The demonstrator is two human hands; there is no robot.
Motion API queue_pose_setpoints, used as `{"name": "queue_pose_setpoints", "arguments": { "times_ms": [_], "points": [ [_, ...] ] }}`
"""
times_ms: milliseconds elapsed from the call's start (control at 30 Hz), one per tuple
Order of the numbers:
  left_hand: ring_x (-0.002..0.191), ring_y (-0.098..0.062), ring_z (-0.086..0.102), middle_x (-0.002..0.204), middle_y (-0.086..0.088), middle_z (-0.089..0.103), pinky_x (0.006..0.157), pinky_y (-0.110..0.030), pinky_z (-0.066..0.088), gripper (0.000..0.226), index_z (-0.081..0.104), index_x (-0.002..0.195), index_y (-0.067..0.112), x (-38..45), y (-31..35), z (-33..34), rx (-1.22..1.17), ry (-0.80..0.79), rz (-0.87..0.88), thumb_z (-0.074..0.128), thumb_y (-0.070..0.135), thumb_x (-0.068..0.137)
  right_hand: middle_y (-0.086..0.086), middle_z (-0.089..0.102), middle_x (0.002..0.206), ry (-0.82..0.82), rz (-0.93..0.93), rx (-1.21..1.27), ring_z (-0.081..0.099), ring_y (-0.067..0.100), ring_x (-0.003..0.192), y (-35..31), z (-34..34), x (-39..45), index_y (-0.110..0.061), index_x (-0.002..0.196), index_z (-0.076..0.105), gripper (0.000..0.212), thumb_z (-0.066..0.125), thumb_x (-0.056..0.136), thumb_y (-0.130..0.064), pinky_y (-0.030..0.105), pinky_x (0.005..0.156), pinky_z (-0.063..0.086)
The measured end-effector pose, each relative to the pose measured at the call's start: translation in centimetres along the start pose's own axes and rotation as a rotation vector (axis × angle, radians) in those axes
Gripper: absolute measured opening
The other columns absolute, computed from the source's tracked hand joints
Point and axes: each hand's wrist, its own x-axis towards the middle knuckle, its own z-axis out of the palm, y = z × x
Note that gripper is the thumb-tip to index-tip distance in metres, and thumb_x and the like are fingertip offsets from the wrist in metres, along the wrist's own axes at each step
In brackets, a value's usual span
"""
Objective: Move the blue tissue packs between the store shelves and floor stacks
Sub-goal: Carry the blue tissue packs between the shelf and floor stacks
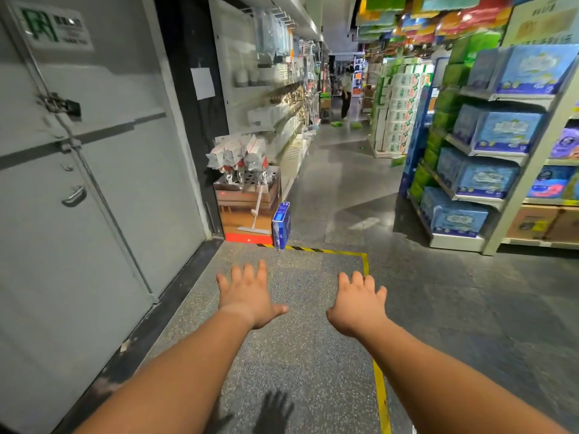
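A single blue tissue pack (281,225) stands upright on the floor by a mop display box, just beyond the yellow-black floor tape. More blue tissue packs (488,180) fill the tiers of the shelf unit (488,152) at the right. My left hand (247,292) and my right hand (360,303) are stretched forward over the speckled floor, fingers spread and palms down, holding nothing. Both hands are well short of the floor pack and far from the shelf.
A grey metal door (78,183) with a latch fills the left. The mop display box (247,202) stands by the wall. Yellow tape (380,393) outlines the floor patch. Shelves line the aisle, and a person (346,92) stands far down it.
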Motion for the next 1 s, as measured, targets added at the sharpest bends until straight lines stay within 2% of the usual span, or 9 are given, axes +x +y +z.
{"name": "queue_pose_setpoints", "arguments": {
  "times_ms": [133,300,533,800,1000],
  "points": [
    [0.146,-0.035,0.020,0.159,-0.009,0.025,0.114,-0.065,0.014,0.119,0.002,0.160,0.021,5.5,3.8,0.9,-0.011,-0.003,0.011,0.048,0.089,0.073,0.010,0.035,0.145,0.004,0.008,0.013,0.027,0.035,0.138,3.1,0.1,5.0,-0.019,0.144,0.031,0.067,0.055,0.087,-0.045,0.060,0.112,0.021],
    [0.146,-0.034,0.018,0.159,-0.009,0.024,0.115,-0.064,0.013,0.118,-0.001,0.160,0.020,13.9,10.3,2.1,-0.060,-0.041,0.008,0.047,0.088,0.075,0.009,0.034,0.146,0.000,0.058,0.027,0.027,0.035,0.138,10.1,-1.0,13.6,-0.020,0.146,0.029,0.070,0.054,0.089,-0.052,0.058,0.110,0.024],
    [0.146,-0.034,0.022,0.161,-0.009,0.026,0.115,-0.062,0.018,0.118,0.003,0.160,0.021,26.2,18.7,2.5,-0.131,-0.085,-0.088,0.046,0.090,0.074,0.009,0.036,0.144,-0.014,0.104,0.010,0.031,0.035,0.135,20.1,-4.9,28.4,-0.020,0.142,0.033,0.064,0.054,0.089,-0.046,0.057,0.108,0.029],
    [0.143,-0.034,0.025,0.157,-0.009,0.030,0.114,-0.061,0.021,0.116,0.004,0.160,0.019,42.4,23.9,2.3,-0.147,-0.107,-0.143,0.048,0.087,0.077,0.009,0.030,0.150,-0.073,0.029,-0.017,0.024,0.036,0.140,23.8,-4.0,45.3,-0.020,0.151,0.023,0.073,0.055,0.090,-0.045,0.058,0.111,0.025],
    [0.145,-0.033,0.024,0.158,-0.008,0.029,0.114,-0.058,0.020,0.111,0.009,0.160,0.019,58.0,27.9,3.8,-0.211,-0.134,-0.186,0.052,0.082,0.079,0.009,0.030,0.150,-0.079,-0.017,-0.074,0.024,0.036,0.140,27.4,-3.9,61.2,-0.020,0.151,0.023,0.074,0.056,0.090,-0.045,0.060,0.111,0.025]
  ]
}}
